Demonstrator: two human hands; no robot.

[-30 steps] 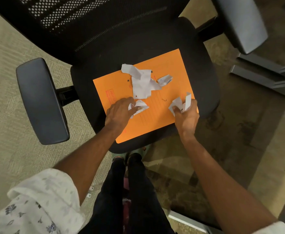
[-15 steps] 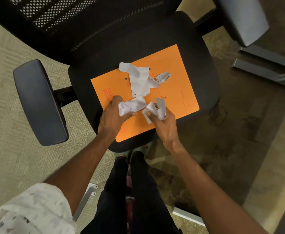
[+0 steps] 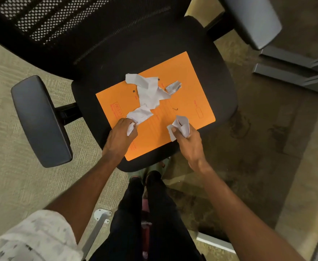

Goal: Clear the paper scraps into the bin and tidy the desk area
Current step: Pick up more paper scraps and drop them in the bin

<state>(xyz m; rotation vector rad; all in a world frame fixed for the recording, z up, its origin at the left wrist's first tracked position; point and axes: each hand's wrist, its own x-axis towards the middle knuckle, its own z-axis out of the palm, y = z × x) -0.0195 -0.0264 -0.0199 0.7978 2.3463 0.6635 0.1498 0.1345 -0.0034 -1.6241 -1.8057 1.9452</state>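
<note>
An orange folder lies on the black seat of an office chair. White crumpled paper scraps rest on it: a large torn scrap in the middle and a small printed scrap to its right. My left hand is closed on a crumpled scrap at the folder's near left edge. My right hand grips another crumpled scrap above the folder's near right edge. A tiny dark staple lies on the folder.
The chair's left armrest and right armrest flank the seat. Grey metal legs stand at the right on patterned carpet. My legs and shoes are directly below the seat's front edge. No bin is in view.
My hands came together over the folder's near edge, then drew apart. The left hand now holds a larger scrap; the right hand has kept its scrap throughout.
</note>
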